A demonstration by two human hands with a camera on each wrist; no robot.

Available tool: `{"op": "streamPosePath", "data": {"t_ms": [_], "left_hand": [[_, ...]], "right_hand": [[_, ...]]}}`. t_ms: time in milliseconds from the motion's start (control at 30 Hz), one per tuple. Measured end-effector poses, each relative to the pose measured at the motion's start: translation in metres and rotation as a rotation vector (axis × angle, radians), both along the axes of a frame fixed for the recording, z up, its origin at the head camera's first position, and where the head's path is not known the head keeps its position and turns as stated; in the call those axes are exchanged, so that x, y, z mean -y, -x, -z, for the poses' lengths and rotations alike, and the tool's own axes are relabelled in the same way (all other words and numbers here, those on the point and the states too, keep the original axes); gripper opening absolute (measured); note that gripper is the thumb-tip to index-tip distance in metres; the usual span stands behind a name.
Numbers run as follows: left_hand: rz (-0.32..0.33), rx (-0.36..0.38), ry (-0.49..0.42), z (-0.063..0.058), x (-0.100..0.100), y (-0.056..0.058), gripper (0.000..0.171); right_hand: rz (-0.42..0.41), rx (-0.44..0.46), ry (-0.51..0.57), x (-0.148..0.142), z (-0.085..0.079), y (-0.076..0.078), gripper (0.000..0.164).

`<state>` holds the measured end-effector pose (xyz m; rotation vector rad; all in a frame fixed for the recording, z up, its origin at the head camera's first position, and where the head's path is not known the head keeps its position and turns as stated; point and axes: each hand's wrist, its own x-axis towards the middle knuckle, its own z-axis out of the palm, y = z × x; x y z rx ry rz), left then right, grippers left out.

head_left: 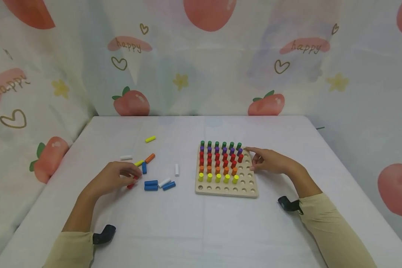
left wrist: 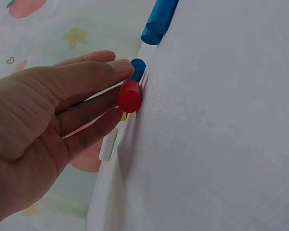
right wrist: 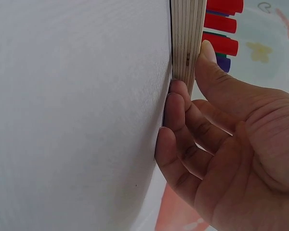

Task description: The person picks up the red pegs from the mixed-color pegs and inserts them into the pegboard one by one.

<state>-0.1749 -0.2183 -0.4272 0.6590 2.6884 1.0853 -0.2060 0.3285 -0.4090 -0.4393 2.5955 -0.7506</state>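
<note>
My left hand (head_left: 112, 178) is at a red peg (left wrist: 130, 97) lying on the table, its fingertips beside the peg and touching or nearly so. A blue peg (head_left: 144, 168) lies just past these fingertips. On the right, my right hand (head_left: 271, 160) holds the right edge of a wooden pegboard (head_left: 226, 191), with its thumb on the upper side and fingers against the side edge. Rows of green, purple, red, orange and yellow pegs (head_left: 218, 178) stand upright in the board. Bare holes show along its near row and right side.
Loose blue pegs (head_left: 151, 188), white pegs (head_left: 176, 170), yellow pegs (head_left: 150, 139) and an orange peg (head_left: 150, 158) lie left of the board. A white cloth (head_left: 174, 230) covers the table. Printed curtains (head_left: 201, 74) hang behind and at both sides.
</note>
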Motion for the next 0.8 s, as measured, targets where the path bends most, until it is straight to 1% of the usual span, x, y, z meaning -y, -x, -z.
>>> {"op": "streamPosePath", "data": {"t_ms": [267,367,467,567,700,800], "left_hand": [[-0.040,0.048,0.016,-0.0007,0.0043,-0.0058,0.027],[-0.054,0.041,0.017,-0.0004,0.0055,-0.0068,0.028],[-0.065,0.020,0.019,-0.0008,0.0062,-0.0071,0.027],[-0.088,0.008,0.038,-0.0015,0.0068,-0.0077,0.026],[-0.114,0.015,0.069,-0.0012,0.0075,-0.0087,0.027],[-0.119,0.017,0.086,0.0004,0.0075,-0.0089,0.026]], "right_hand": [[-0.004,-0.007,-0.009,-0.0006,0.0017,0.0011,0.078],[-0.006,-0.008,-0.010,-0.0007,0.0011,0.0005,0.078],[-0.003,-0.006,-0.007,-0.0010,0.0007,0.0000,0.078],[-0.003,-0.004,-0.004,-0.0013,0.0004,-0.0002,0.078],[-0.002,-0.002,0.002,-0.0015,0.0008,-0.0001,0.078],[0.002,0.002,0.007,-0.0012,0.0013,0.0000,0.079]]}}
